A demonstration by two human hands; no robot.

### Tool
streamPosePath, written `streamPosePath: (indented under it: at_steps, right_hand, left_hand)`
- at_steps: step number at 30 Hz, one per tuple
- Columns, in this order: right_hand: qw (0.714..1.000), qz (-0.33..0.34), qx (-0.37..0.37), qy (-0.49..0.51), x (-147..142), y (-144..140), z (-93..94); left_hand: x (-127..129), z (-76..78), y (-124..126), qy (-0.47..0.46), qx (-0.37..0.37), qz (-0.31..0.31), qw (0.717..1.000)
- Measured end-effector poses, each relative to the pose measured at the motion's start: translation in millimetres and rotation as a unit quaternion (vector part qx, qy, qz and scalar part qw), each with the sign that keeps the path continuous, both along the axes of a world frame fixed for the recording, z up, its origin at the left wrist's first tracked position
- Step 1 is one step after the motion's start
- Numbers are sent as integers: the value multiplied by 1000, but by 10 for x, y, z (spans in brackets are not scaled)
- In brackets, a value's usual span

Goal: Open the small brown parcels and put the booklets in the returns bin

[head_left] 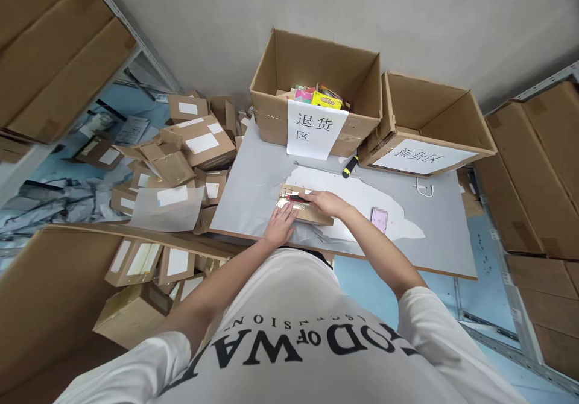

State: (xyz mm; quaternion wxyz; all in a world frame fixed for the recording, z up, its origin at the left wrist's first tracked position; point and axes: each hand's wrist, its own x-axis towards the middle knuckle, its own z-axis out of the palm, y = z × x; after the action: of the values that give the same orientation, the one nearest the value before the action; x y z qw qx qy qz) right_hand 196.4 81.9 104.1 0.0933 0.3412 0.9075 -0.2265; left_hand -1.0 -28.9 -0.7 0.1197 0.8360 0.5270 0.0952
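A small cardboard box with shiny tape across its left end lies on the grey table. My right hand is closed around a red and black utility knife, held low over the top of the box at its taped end. Resting on the box's near left edge, my left hand has its fingers stretched out and holds nothing. Whether the blade touches the tape is too small to tell.
Behind stand two open cartons with paper signs, the left carton holding colourful packets and the right carton beside it. A phone and a black-yellow tool lie on the table. Many cardboard boxes are heaped at left.
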Motion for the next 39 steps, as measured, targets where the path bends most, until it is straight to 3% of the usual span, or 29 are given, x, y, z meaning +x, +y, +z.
streamPosePath:
  at_steps: [9,20,30,39]
  right_hand:
    - [994,43,38,-93,-177,-2,225]
    - [987,79,49,-130,-325,43,385]
    - [990,64,40,-116,-144,29,197]
    - [990,77,46,-112,-174,25,233]
  left_hand:
    - [-8,8,21,9,-6,-7,1000]
    - [-26,61,32,12,-23,-19,999]
    - [-48,-9,38,18,-17,-28,999]
    - [-46,41,44,21,-27,-30,999]
